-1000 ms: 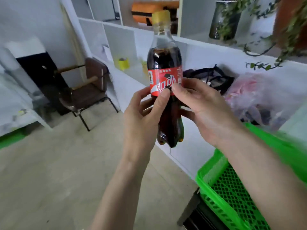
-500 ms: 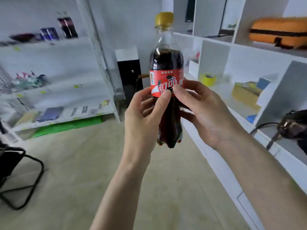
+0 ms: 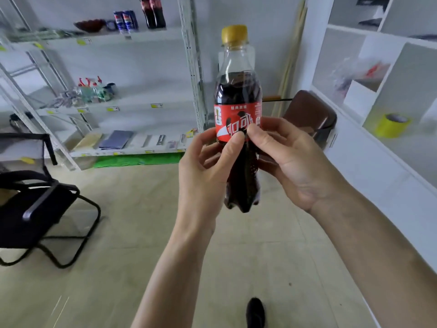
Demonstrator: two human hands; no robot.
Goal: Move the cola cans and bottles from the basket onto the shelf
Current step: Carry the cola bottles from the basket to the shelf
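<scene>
While both hands, left point(image 3: 203, 171) and right point(image 3: 290, 162), are pinching the upright cola bottle point(image 3: 238, 119) at frame centre, fingertip-only holds are risking a slip before reaching the shelf point(image 3: 151, 35) at upper left.

Beige tiled floor point(image 3: 132, 233) fills the lower frame; a black chair point(image 3: 35, 204) at left, white cubby unit point(image 3: 378, 95) at right, pale wall point(image 3: 260, 24) behind.

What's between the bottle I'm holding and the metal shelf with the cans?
Head view: bare floor, nothing standing between the bottle and the shelf.
</scene>
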